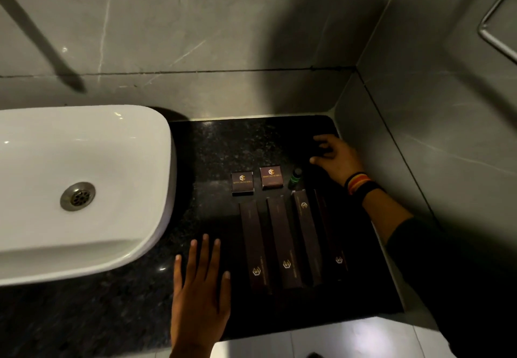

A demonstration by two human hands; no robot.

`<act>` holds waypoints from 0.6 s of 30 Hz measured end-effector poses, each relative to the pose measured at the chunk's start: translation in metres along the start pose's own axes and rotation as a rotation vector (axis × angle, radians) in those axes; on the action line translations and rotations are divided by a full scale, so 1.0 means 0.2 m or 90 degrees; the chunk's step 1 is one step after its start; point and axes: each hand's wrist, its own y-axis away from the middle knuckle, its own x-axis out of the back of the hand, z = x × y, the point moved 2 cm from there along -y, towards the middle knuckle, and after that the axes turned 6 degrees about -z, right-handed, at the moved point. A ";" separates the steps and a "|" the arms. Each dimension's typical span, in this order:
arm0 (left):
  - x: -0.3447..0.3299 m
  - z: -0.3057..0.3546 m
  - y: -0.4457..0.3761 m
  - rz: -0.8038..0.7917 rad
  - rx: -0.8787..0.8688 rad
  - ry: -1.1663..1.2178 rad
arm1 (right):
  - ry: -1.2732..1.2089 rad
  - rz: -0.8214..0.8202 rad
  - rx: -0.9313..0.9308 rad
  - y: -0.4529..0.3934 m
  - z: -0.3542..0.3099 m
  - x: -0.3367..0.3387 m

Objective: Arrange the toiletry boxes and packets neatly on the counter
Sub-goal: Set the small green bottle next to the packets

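Observation:
On the black granite counter (218,148) two small square dark boxes (242,183) (270,176) with gold logos lie side by side. Below them several long dark boxes lie parallel: one (255,245), a second (284,241), a third (306,234) and a fourth (331,234) at the right. A small green bottle (296,176) stands right of the square boxes. My left hand (200,287) rests flat on the counter, fingers spread, left of the long boxes. My right hand (334,157) hovers near the back right corner, fingers curled loosely, holding nothing that I can see.
A white basin (117,145) with a metal drain (77,196) fills the left. Grey tiled walls (419,134) close the counter at the back and right. A metal rail (495,36) hangs on the right wall. Light floor tiles (321,341) show beyond the counter's front edge.

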 end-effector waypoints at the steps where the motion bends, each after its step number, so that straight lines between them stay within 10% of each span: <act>1: 0.00 0.00 0.00 0.001 -0.002 0.009 | -0.013 -0.001 0.012 0.04 0.02 0.00; 18: 0.01 0.01 0.02 0.006 -0.012 0.011 | 0.073 -0.042 0.037 0.21 0.08 -0.02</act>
